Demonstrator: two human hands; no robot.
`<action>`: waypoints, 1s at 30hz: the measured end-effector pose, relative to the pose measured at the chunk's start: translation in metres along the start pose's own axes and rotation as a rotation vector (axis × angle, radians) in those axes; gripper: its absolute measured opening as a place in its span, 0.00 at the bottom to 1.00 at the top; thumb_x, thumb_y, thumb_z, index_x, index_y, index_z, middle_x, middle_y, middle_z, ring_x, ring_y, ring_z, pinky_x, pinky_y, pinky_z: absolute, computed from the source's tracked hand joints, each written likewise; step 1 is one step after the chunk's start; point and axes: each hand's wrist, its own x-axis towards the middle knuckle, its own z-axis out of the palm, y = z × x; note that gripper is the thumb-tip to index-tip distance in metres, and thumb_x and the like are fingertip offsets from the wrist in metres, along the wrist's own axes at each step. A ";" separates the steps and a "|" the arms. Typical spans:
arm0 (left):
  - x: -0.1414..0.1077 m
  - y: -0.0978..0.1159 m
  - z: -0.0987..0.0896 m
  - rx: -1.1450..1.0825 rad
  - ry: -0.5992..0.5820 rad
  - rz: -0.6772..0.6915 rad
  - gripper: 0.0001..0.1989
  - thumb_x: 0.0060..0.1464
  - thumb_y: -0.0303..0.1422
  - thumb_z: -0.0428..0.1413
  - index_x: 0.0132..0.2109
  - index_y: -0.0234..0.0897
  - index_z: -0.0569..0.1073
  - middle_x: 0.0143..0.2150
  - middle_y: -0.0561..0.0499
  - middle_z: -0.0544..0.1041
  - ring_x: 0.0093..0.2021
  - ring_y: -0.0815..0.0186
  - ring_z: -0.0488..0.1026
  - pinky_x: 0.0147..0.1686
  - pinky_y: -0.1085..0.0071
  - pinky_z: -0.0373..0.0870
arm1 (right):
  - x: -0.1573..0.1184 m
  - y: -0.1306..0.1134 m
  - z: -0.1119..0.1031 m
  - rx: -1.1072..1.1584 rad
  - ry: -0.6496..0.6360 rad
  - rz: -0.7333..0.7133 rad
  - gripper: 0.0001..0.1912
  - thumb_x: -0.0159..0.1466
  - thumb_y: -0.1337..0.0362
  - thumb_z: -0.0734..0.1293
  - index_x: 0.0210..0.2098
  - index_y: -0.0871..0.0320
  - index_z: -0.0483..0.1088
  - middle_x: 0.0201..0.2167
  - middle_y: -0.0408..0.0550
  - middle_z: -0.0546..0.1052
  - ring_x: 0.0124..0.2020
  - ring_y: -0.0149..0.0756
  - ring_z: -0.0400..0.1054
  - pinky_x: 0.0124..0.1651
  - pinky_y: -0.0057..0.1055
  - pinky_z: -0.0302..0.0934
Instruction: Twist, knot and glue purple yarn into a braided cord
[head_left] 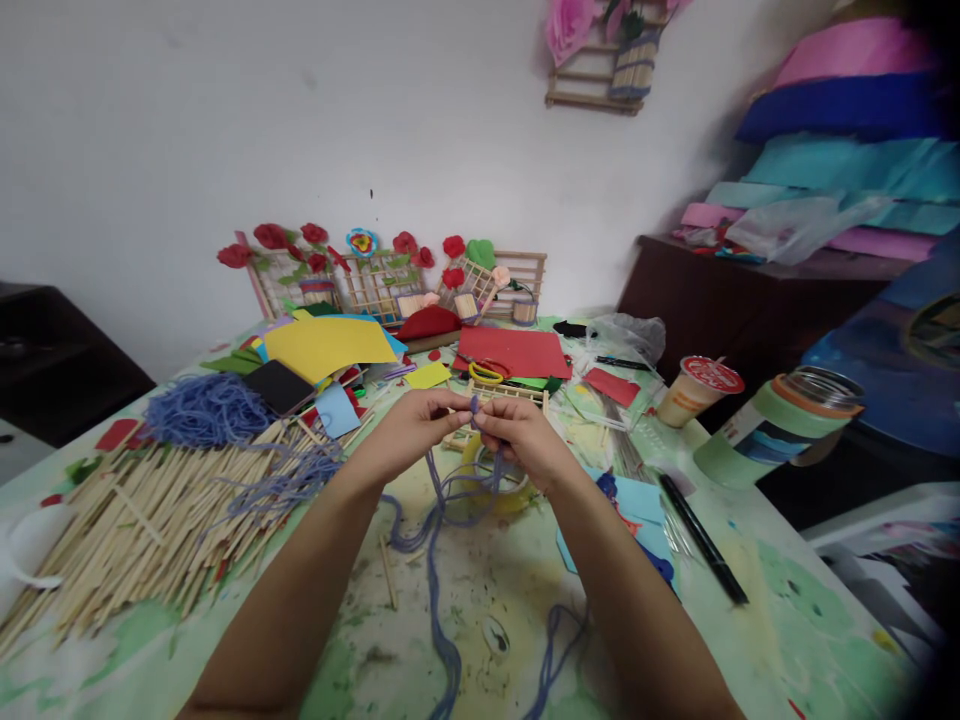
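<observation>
My left hand point(420, 425) and my right hand point(521, 432) meet at the middle of the table, fingertips pinched together on blue-purple yarn point(435, 590). A small dark bit of the yarn shows upright between the fingertips. Loose strands hang below both hands and trail down the table toward its front edge. Just behind and below the hands lie a roll of yellow tape point(517, 497) and a small lattice of sticks point(541, 398), both partly hidden by the fingers.
Many thin sticks point(150, 530) and a blue yarn heap point(206, 408) lie left. Yellow-handled scissors point(486, 373) rest near red sheets point(517, 350). A black pen point(703, 540), cup point(697, 388) and green bottle point(776, 425) are right. Stick frames with paper flowers point(382, 280) line the wall.
</observation>
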 end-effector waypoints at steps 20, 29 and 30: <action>0.016 -0.018 -0.002 -0.612 0.324 -0.163 0.06 0.51 0.29 0.57 0.29 0.31 0.68 0.20 0.57 0.66 0.13 0.81 0.45 0.13 0.81 0.42 | -0.032 -0.018 0.027 -1.117 0.031 -0.206 0.11 0.64 0.63 0.60 0.26 0.58 0.65 0.24 0.47 0.71 0.25 0.32 0.59 0.28 0.30 0.43; 0.031 -0.056 -0.038 -1.094 0.488 -0.359 0.14 0.59 0.21 0.45 0.25 0.33 0.62 0.15 0.61 0.54 0.11 0.81 0.45 0.10 0.84 0.43 | -0.078 -0.047 0.029 -1.034 -0.454 -0.336 0.08 0.64 0.63 0.63 0.30 0.56 0.71 0.25 0.45 0.74 0.26 0.32 0.62 0.29 0.30 0.47; 0.032 -0.065 -0.043 -1.093 0.504 -0.366 0.14 0.60 0.22 0.45 0.25 0.33 0.62 0.14 0.61 0.53 0.11 0.80 0.46 0.10 0.84 0.45 | -0.083 -0.055 0.024 -0.984 -0.488 -0.331 0.08 0.65 0.63 0.63 0.31 0.55 0.71 0.26 0.45 0.74 0.27 0.32 0.64 0.30 0.29 0.49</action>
